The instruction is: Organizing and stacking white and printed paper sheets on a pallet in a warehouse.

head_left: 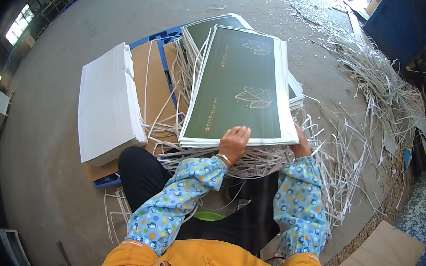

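A stack of printed sheets, dark green with white borders and pale leaf drawings, lies at a slant in front of me. My left hand is closed at its near edge, knuckles up and fingers curled over the green print. At the near right corner, my right hand grips the white edge, its fingers partly hidden by the paper. Beneath and behind lies another pile of similar green sheets, turned at a different angle.
A tall stack of white paper stands on brown cardboard at the left, over a blue pallet. Thin white paper strips litter the floor around my legs, with a larger heap farther right. A flat board lies at lower right.
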`<state>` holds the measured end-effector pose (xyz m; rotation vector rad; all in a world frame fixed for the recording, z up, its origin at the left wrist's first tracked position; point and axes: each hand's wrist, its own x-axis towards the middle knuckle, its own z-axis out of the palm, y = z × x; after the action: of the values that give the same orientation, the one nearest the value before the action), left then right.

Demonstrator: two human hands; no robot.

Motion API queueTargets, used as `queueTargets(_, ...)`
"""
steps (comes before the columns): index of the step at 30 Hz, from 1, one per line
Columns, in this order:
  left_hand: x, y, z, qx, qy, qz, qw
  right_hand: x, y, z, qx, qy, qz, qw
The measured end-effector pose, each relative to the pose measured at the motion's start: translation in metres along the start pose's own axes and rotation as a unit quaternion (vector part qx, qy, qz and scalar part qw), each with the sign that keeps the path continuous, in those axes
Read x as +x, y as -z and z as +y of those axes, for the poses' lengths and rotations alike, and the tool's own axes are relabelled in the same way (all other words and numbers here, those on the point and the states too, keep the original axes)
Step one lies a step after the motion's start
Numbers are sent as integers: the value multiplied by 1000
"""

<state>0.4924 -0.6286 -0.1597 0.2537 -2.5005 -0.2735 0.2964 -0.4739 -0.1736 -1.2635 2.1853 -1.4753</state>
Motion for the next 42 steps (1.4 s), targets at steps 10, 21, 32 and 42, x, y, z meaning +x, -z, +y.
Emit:
queueTargets(10,-17,10,-15,-14,26,-3,1000,11,-26,-39,493,-275,74,822)
queueTargets(21,48,90,-68,-1,47,56,997,-46,-68,-91,173,-256,-210,928)
queueTargets(32,21,296,-80,-26,-98,29,994,42,-45,-82,-179,117,190,958)
queueTargets(42,-37,370,-114,-156,93,92,979,102,-44,-167,-259,273,62,924)
